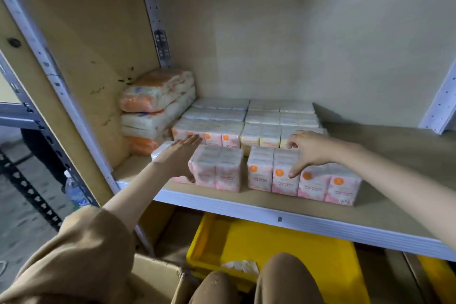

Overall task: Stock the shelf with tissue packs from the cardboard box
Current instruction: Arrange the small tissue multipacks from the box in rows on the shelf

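Left hand (179,159): open and flat, fingers straight, pressed against the left side of the front-left tissue pack (217,168); the thumb is hidden behind the pack's lower edge.
Right hand (309,149): loosely spread, gripping nothing, resting on top of the front-right tissue pack row (304,177), with the index finger pointing down its front face.
Rear tissue packs (249,119): laid in rows behind the front ones; print too blurred to read.
Orange-and-white packs (158,103): stacked in the back-left corner, lower ones partly hidden.
Shelf (246,207): right end cut off by the frame.
Cardboard box (158,279): bottom left, mostly covered by a sleeve and knees; contents unseen.
Yellow bin (271,242): below the shelf, partly hidden.
Water bottle (74,189): on the floor at left, partly behind the shelf post.
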Motion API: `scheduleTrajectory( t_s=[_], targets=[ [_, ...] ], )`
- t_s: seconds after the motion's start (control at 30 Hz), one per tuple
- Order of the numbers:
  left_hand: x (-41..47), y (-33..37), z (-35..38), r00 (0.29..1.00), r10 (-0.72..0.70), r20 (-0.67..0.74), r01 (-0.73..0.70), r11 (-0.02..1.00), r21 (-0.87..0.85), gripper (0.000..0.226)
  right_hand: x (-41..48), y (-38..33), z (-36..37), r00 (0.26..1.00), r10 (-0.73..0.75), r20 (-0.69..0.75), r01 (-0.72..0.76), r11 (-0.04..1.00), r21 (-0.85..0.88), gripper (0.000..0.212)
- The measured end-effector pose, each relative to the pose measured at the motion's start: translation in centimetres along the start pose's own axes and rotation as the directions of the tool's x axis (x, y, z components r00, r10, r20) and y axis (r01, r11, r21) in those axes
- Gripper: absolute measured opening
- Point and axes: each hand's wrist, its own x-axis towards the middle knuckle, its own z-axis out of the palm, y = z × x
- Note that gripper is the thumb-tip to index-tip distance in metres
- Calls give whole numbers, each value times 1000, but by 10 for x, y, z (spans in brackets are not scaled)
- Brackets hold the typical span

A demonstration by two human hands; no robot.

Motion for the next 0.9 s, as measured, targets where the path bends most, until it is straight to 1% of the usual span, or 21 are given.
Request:
scheduleTrajectory(
  t_s=[0.03,0.07,0.1,0.13,0.23,0.3,0.4,0.5,0.63,0.73,0.9],
  targets=[
    [-2,-1,1,999,-13,-31,14,1000,2,99,-4,1,3,1000,4,-12,-4,999,-36,73],
    [-1,-5,6,996,-34,-85,34,999,-2,90,-7,1,8,1000,9,-11,-10,998,-68,72],
    [-5,-5,10,993,-47,-109,47,999,-4,80,-9,2,14,1000,8,-18,-10,996,-84,72],
    [-7,-5,15,989,-51,-136,45,998,-45,73,-10,3,20,1000,7,-27,-10,996,-93,72],
    [-1,-8,24,984,-58,-171,38,992,-121,63,-12,3,33,994,-3,-108,-6,997,-78,65],
    [8,-8,26,980,-63,-191,34,988,-151,62,-11,2,36,989,-2,-149,-5,999,-50,63],
    [25,-12,27,978,-72,-195,36,983,-180,61,-6,0,39,986,-8,-164,4,1000,-27,62],
    [38,-18,29,975,-85,-205,39,975,-217,62,4,-2,42,982,-11,-189,6,1000,-27,61],
    [48,-27,33,964,-79,-256,13,968,-250,59,22,-13,45,976,8,-217,-18,999,-43,57],
    [51,-35,36,953,-80,-291,3,967,-256,60,34,-26,43,973,25,-231,-41,997,-61,53],
    [49,-39,38,955,-72,-289,3,973,-231,61,39,-27,48,969,29,-247,-42,998,-48,52]
  ],
)
